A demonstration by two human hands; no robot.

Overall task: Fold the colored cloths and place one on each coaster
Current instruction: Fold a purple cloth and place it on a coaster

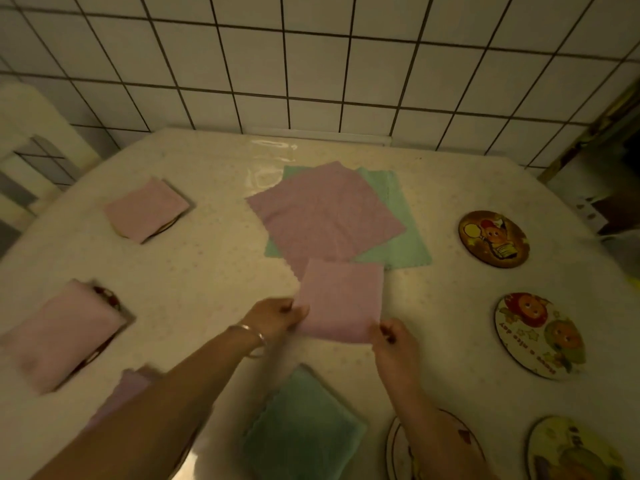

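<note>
- Seen from above, a person's left hand (280,315) and right hand (393,337) each pinch a near corner of a folded pink cloth (341,299) lying on the tabletop (207,271); both grips are closed on it.
- The cloth lies mid-table, its far edge overlapping an unfolded pink cloth (325,209) that lies over a green cloth (405,244).
- To finish this fold well, the person would likely keep the corners matched and the edges flush, smoothing the crease flat.
- A bare coaster (493,239) waits to the right.
</note>
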